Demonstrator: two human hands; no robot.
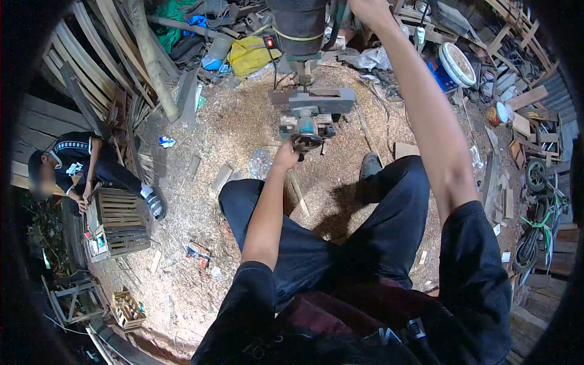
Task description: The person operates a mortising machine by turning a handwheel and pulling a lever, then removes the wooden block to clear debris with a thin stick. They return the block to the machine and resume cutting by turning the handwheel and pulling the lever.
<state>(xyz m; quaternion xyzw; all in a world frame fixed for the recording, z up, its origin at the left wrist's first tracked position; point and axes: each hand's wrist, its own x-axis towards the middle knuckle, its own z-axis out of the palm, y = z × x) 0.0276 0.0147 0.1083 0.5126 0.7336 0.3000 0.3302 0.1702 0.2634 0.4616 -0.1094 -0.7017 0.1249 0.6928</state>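
My left hand is closed at the rim of a dark handwheel on the front of a machine vise. The vise sits under the chuck and bit of a drilling machine with a large dark body. A brownish piece, perhaps wood, shows at the left of the vise jaws. My right hand is raised at the top edge, beside the machine body. Its fingers are cut off by the frame, so what it touches is hidden.
Wood shavings cover the ground. Another person sits at left beside a slatted wooden crate. Long boards lean behind. A yellow sack lies near the machine; a white bucket and green bike stand at right.
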